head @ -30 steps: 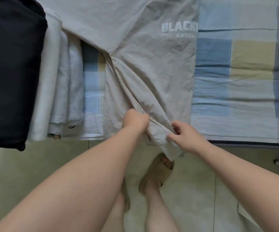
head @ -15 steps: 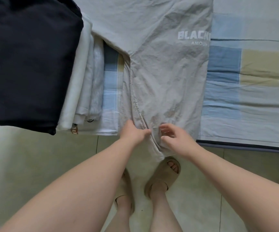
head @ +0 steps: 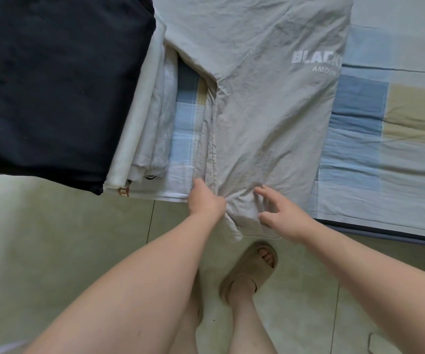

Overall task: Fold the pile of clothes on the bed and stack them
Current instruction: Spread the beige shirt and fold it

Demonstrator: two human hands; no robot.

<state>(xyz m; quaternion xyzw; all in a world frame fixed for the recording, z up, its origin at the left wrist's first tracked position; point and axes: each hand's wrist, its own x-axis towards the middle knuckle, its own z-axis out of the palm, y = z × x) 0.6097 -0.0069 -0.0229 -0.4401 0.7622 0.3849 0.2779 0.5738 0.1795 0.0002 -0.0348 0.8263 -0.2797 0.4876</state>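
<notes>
The left hand (head: pixel 206 201) grips the crumpled grey trousers (head: pixel 270 123) at their stitched seam; the right hand (head: pixel 280 217) spreads loose fingers above.

grey trousers (head: pixel 270 118) – white lettering; navy garment (head: pixel 58 83); blue-beige checked bedsheet (head: pixel 385 129); beige sandal (head: pixel 249 269)

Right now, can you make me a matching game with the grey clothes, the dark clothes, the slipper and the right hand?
Things:
1 grey garment
2 dark folded garment
3 slipper
4 right hand

Matches:
A on the floor
B fingers spread open
C white letters printed on it
D on top of the white folded pile

Pairs: 1-C, 2-D, 3-A, 4-B.
</notes>
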